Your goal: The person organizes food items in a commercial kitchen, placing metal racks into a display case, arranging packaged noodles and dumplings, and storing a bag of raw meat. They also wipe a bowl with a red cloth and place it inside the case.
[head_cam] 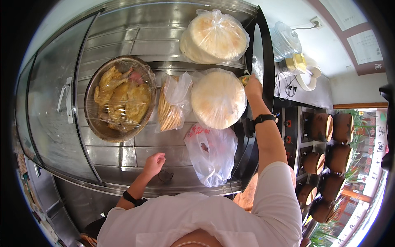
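Note:
My left hand (155, 163) hovers over the near part of a stainless steel display cabinet's floor (108, 157), fingers loosely bent with nothing in them. At the cabinet's right side my right hand (254, 87) is at a small yellow-green item (245, 80); its fingertips are hidden, so a grip cannot be made out. Beside that item lies a clear bag of round flatbreads (218, 98). A second bagged flatbread stack (216, 38) sits behind it. Left of these are a bag of thin, stick-like food (170, 106) and a metal basin (89, 103) of film-covered cooked poultry (123, 100).
A knotted white plastic bag (213, 157) rests near the front edge. Sliding glass (55, 98) covers the left side. Beyond the black-framed end panel (268, 55) are a counter with a lidded clear container (285, 40), stove burners and several brown clay pots (321, 127).

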Demonstrator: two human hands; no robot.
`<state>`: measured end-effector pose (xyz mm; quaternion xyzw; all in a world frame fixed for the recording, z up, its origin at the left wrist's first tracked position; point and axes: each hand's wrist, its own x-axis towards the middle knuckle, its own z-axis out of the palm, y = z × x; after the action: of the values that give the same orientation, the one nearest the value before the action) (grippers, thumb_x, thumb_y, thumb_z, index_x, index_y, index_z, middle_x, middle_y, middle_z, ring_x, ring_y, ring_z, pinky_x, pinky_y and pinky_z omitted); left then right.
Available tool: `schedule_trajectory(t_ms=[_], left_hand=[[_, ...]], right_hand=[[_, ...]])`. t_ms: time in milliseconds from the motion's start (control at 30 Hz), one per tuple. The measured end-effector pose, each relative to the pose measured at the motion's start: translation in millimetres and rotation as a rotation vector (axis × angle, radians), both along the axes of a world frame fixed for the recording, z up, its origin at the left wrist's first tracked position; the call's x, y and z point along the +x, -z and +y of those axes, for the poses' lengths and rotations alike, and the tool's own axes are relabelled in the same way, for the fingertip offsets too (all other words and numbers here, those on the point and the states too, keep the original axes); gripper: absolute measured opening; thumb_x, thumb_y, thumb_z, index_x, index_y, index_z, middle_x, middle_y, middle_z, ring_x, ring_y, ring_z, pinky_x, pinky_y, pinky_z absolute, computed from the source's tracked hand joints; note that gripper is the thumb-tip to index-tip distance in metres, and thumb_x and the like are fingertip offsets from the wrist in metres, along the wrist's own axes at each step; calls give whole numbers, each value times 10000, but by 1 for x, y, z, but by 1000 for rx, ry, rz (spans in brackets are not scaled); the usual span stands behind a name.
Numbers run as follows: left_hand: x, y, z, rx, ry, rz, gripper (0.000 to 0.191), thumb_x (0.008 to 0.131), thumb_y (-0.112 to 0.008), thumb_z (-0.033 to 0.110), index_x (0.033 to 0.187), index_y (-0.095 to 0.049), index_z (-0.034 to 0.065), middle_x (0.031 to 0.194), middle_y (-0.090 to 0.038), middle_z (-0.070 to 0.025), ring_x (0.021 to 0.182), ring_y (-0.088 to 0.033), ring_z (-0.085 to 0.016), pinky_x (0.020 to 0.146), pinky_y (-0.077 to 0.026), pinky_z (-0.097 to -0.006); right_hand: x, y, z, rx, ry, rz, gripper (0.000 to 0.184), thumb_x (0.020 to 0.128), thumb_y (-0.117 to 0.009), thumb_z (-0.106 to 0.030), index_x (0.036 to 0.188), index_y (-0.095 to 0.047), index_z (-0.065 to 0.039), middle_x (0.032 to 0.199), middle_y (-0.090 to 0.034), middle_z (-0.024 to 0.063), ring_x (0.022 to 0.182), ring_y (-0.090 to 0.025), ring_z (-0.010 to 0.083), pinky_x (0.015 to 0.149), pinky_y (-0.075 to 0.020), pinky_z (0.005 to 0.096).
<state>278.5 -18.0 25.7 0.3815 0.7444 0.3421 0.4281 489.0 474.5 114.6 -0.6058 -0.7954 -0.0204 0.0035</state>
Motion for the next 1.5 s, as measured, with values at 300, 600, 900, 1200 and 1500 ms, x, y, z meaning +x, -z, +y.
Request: schedule_trajectory(t_ms=[300, 600, 900, 1200, 1500], left_hand=[[-1, 2, -53, -2, -181, -6, 247, 878, -603, 115, 1090, -605, -10, 894, -677, -78, 802, -638, -120, 716, -510, -255], [56, -32, -103, 18, -46, 63, 255, 867, -626, 161, 1082, -625, 23, 883, -680, -82, 774, -639, -148, 705, -506, -273], [73, -59, -118, -136, 101, 440, 305, 835, -638, 221, 1092, -636, 57, 944, -687, -133, 831, -666, -248, 748, -521, -330], [198, -17, -1, 284, 856, 624, 596, 771, -696, 189, 1287, -456, 11, 1351, -399, -245, 1214, -434, -398, 1028, -367, -419], [280, 136, 167, -166, 1263, 404, 394, 812, -575, 132, 1178, -567, -13, 1022, -647, -183, 939, -621, -319, 817, -500, -382]], right_hand=[[65, -34, -153, 15, -195, 365, 191, 819, -584, -130, 997, -626, -75, 811, -661, 152, 738, -642, 357, 648, -506, 437], [199, 64, -372, -522, -657, -194, 407, 843, -608, -313, 1216, -570, -152, 1451, -339, 113, 1315, -347, 336, 1014, -357, 484], [334, 61, -510, -104, -42, 661, 352, 858, -607, -171, 1173, -568, -20, 1240, -554, 189, 1118, -531, 365, 924, -456, 414], [480, 74, -823, -696, 974, 350, 401, 849, -609, -274, 1177, -574, -45, 1120, -612, 197, 1043, -584, 348, 878, -482, 425], [280, 56, -1071, -197, 1973, 545, 306, 829, -594, -254, 1018, -615, -14, 993, -638, 228, 963, -601, 384, 840, -480, 461]])
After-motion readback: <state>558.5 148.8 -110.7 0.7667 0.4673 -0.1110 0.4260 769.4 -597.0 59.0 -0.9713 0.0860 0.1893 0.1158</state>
